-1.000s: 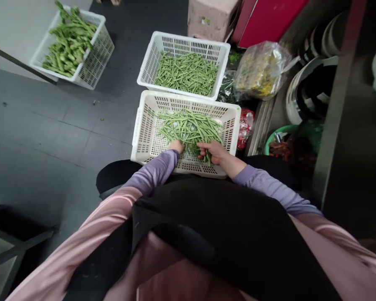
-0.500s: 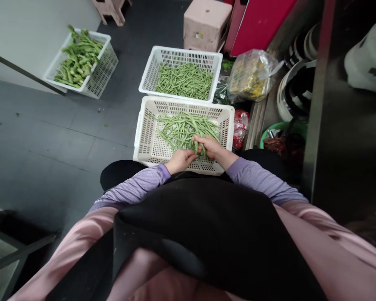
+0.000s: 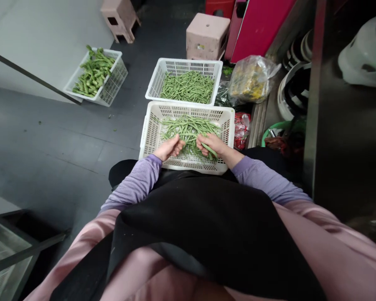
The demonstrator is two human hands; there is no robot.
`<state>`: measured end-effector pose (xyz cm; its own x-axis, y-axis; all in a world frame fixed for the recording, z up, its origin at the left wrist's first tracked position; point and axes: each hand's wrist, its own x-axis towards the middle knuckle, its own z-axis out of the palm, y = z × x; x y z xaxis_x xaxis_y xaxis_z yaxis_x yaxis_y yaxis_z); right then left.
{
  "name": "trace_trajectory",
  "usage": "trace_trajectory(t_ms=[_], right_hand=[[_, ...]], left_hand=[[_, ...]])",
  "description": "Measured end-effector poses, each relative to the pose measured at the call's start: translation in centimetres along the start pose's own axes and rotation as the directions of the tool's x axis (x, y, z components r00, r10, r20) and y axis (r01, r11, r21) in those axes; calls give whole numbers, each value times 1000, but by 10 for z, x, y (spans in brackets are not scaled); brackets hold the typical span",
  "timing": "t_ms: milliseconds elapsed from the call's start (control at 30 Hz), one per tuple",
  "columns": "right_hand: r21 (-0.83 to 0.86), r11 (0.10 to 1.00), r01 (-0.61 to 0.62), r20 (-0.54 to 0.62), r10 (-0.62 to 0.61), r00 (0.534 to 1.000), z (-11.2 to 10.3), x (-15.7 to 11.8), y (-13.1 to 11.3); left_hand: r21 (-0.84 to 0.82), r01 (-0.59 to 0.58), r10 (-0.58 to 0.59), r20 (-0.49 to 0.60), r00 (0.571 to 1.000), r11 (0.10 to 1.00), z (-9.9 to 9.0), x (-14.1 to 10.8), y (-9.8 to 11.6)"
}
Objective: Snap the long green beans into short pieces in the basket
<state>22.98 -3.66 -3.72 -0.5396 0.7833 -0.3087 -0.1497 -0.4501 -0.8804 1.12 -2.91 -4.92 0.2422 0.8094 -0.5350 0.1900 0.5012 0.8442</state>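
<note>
Long green beans (image 3: 188, 123) lie loosely in the near white basket (image 3: 146, 131). My right hand (image 3: 210, 145) is closed around a few beans over the right part of this basket, their ends sticking out below the fingers. Over its left part is my left hand (image 3: 171, 148), fingers curled together; what they hold, if anything, is too small to make out. Just behind, the far white basket (image 3: 154, 79) holds many short bean pieces (image 3: 189, 87).
A third basket (image 3: 117, 79) of thicker green stalks (image 3: 94, 73) stands at the far left. Pink stools (image 3: 207, 35) stand behind. To the right are a clear bag (image 3: 250, 79), a red bag (image 3: 242, 128), a green tub (image 3: 278, 125) and a dark metal counter edge (image 3: 315, 104).
My hands, together at the beans before, are now apart; the left one has moved left. The whole view has shifted slightly, with the baskets appearing a little lower.
</note>
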Motion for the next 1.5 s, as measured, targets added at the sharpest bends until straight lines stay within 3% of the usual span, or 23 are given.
trace_trajectory(t_ms=[100, 167, 400, 600, 700, 800, 867, 967, 1033, 1100, 1167, 1233, 1333, 1400, 1467, 1500], right_hand=[[100, 994, -48, 140, 34, 990, -3, -1, -2], [118, 990, -71, 172, 50, 984, -3, -1, -3], [45, 990, -132, 164, 123, 979, -4, -2, -3], [19, 989, -147, 244, 138, 960, -6, -3, -8], [31, 990, -136, 222, 126, 967, -10, -4, -12], [69, 993, -94, 161, 81, 984, -16, -4, -13], [97, 992, -84, 119, 73, 990, -20, -2, -12], [197, 978, -63, -74, 79, 994, -29, 8, -9], [270, 963, -7, -267, 81, 960, -37, 15, -7], [287, 958, 4, -354, 102, 930, -41, 19, -6], [253, 962, -98, -257, 165, 952, -36, 18, -3], [191, 947, -257, -52, 271, 961, -24, 12, 1], [131, 905, -404, 165, 382, 909, -4, 3, 8], [133, 894, -427, 175, 403, 898, 4, 0, 11], [152, 895, -420, 117, 405, 907, 8, 0, 13], [169, 893, -418, 77, 410, 909, 9, 1, 14]], left_hand=[[-238, -54, 55, -6, 998, 970, -3, -1, 31], [-300, -72, 56, -61, 997, 951, 3, 0, 44], [-284, -183, 116, -237, 965, 941, 12, 3, 47], [-248, -127, 112, -75, 991, 960, -7, 4, 49], [-285, 17, 7, 85, 996, 958, -14, 0, 45], [-298, 170, -78, 299, 951, 939, -13, -9, 38], [-331, 136, -17, 337, 941, 934, -5, -16, 35], [-357, -101, 192, 230, 954, 928, 12, -31, 37], [-284, -206, 272, 217, 938, 936, 23, -43, 41], [-232, -177, 241, 287, 927, 957, 30, -50, 45], [-234, -52, 137, 363, 922, 971, 32, -51, 46], [-230, 46, 46, 378, 925, 972, 31, -44, 43], [-67, -46, 61, 234, 970, 997, 32, -28, 32], [203, -185, 163, 119, 979, 962, 34, -17, 21], [497, -254, 280, 23, 960, 829, 35, -6, 6], [611, -231, 314, -30, 949, 757, 33, 0, -3]])
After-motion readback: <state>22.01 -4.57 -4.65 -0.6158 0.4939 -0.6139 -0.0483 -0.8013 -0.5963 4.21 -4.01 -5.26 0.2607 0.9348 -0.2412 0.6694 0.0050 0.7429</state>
